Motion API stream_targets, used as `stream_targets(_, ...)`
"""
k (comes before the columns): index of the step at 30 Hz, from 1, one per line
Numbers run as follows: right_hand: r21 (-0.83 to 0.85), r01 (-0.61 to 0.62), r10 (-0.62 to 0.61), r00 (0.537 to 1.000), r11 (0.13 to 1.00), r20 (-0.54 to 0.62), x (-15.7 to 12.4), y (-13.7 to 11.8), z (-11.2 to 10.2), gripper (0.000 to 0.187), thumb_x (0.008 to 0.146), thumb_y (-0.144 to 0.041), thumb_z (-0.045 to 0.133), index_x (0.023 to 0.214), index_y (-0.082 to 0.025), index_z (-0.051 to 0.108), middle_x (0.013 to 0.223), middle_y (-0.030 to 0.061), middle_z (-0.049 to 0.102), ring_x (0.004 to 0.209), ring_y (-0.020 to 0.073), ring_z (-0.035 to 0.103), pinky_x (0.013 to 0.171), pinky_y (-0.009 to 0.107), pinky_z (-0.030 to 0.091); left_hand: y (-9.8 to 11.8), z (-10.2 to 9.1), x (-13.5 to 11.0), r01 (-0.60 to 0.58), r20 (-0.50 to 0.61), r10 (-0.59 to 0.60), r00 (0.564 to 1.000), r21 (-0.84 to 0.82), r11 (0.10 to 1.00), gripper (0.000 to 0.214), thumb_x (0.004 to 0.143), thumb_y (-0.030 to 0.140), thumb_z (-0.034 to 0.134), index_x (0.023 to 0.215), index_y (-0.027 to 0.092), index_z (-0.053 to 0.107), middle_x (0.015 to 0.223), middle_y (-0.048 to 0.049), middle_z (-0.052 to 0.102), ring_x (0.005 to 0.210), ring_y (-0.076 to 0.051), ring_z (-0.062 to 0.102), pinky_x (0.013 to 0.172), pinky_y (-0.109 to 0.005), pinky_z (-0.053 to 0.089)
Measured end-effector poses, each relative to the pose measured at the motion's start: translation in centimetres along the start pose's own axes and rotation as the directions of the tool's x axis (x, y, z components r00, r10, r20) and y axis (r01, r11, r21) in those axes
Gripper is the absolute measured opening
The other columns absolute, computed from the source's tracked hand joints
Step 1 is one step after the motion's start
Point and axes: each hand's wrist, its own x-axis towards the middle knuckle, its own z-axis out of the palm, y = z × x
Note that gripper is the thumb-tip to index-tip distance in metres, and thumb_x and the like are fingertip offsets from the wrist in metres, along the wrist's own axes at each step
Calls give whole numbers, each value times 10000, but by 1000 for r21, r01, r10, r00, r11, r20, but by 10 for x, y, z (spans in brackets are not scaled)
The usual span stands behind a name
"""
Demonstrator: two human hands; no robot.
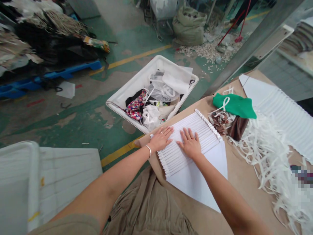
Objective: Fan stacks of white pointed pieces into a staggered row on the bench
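Single head-worn view, looking forward and steeply down over the person's own forearms. The left hand (161, 138) and right hand (190, 143) lie close below the lens at frame centre. The table (239, 182) fills the lower right; the floor (80, 120) and a white bin (137, 81) recede toward the upper left.
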Motion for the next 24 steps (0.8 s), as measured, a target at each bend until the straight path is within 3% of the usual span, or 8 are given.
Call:
stream_targets(11, 40, 24, -22, 999, 999, -47, -61, 4, 4, 734, 969, -576, 399, 1580, -211, 218, 1629, 110, 248, 1538, 280, 140, 1229, 592, 31, 4, -4, -5, 3, -19, -3, 1000, -20, 1000, 629, 991, 444, 396, 1560, 199, 286, 1631, -74, 294, 1521, -228, 239, 1236, -456, 204)
stream_targets(13, 110, 17, -14, 999, 994, -34, -73, 5, 4, 708, 957, -578, 431, 1558, -230, 292, 1616, 105, 292, 1532, 280, 167, 1230, 593, 33, 4, -6, -5, 6, -17, -6, 1000, -17, 1000, 628, 987, 442, 406, 1555, 196, 299, 1625, -81, 304, 1517, -233, 250, 1232, -463, 213)
stream_targets(15, 300, -50, 60, 998, 953, -24, -71, 4, 1, 699, 921, -621, 478, 1503, -240, 408, 1594, 109, 349, 1519, 289, 215, 1230, 599, 50, 0, -8, -2, 0, -15, 0, 1000, -23, 1000, 598, 999, 435, 383, 1543, 194, 328, 1617, -79, 326, 1507, -227, 277, 1224, -454, 235)
stream_targets(17, 647, -168, 224, 975, 744, -5, -50, -1, -8, 699, 870, -666, 533, 1421, -237, 513, 1560, 121, 415, 1492, 290, 291, 1233, 589, 116, -9, -11, 6, -42, -9, 42, 999, -39, 998, 550, 1016, 415, 344, 1522, 198, 372, 1605, -69, 359, 1492, -206, 311, 1214, -422, 259)
stream_targets(19, 909, -219, 378, 923, 354, 75, -10, -9, -17, 704, 870, -718, 470, 1378, -234, 538, 1522, 129, 470, 1444, 270, 388, 1205, 569, 255, -20, -13, 18, -107, 1, 107, 994, -55, 993, 513, 1025, 377, 328, 1503, 209, 403, 1596, -56, 380, 1486, -182, 320, 1208, -393, 268)
stream_targets(21, 976, -201, 411, 899, 80, 152, 34, -17, -24, 773, 906, -766, 213, 1401, -237, 481, 1507, 131, 483, 1387, 233, 473, 1128, 545, 399, -32, -13, 30, -149, 16, 151, 988, -61, 987, 492, 1024, 337, 328, 1495, 226, 413, 1591, -44, 392, 1492, -167, 307, 1201, -386, 272)
stream_targets(22, 975, -194, 413, 884, -110, 222, 52, -20, -25, 810, 892, -787, 174, 1391, -224, 475, 1508, 143, 475, 1375, 227, 487, 1117, 536, 414, -36, -13, 35, -160, 28, 162, 986, -61, 985, 488, 1022, 323, 327, 1495, 239, 411, 1589, -36, 396, 1495, -164, 299, 1197, -391, 274)
stream_targets(24, 913, -186, 400, 854, -363, 333, 70, -23, -24, 844, 872, -810, 142, 1347, -205, 488, 1512, 157, 459, 1366, 216, 498, 1123, 519, 411, -43, -12, 40, -170, 51, 173, 984, -63, 983, 488, 1023, 321, 320, 1501, 266, 396, 1587, -20, 399, 1501, -162, 287, 1188, -401, 277)
